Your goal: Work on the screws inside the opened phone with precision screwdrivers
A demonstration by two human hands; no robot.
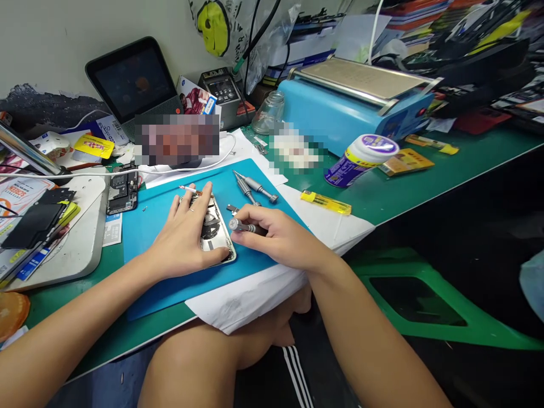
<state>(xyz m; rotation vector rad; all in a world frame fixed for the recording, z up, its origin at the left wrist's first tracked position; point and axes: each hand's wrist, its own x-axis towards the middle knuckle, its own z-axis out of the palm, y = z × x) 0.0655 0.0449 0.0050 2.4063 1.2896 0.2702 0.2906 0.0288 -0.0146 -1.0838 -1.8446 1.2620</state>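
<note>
My left hand (187,226) spans an opened phone housing (211,226) on the blue mat (170,289), its thumb on the lower corner and its fingers spread across the far part. A thin white stick with an orange end, like a cigarette (187,188), shows by those fingertips; whether they pinch it is unclear. Just right of the housing, my right hand (278,232) is closed around a small screwdriver (242,226) with a grey end and dark handle. Its tip is hidden. Beyond it lie two grey precision screwdrivers (255,187) and a small metal part (232,209).
A second opened phone (122,190) lies left of the mat. Behind stand a screen device (131,79), a glass jar (268,113) and a blue heating machine (323,113). To the right are a purple-and-white tub (361,160) and a yellow packet (326,202). A white cable (170,170) crosses behind.
</note>
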